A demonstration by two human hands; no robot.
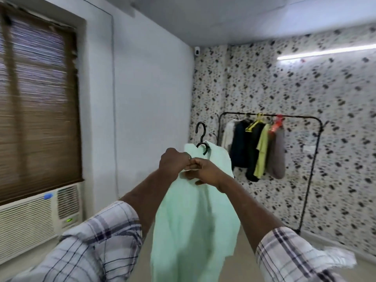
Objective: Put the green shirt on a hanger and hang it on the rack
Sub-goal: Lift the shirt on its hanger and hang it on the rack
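A pale green shirt (193,220) hangs in front of me on a black hanger (201,137), whose hook sticks up above the collar. My left hand (173,162) grips the shirt near the collar on the left. My right hand (205,171) pinches the shirt front just below the collar, knuckles touching the left hand. The black clothes rack (313,159) stands farther off to the right against the spotted wall.
Several garments (254,147) hang on the left half of the rack's rail, on yellow and red hangers. The rail's right half is bare. A window with a brown blind (36,98) and an air conditioner (30,220) are on the left wall.
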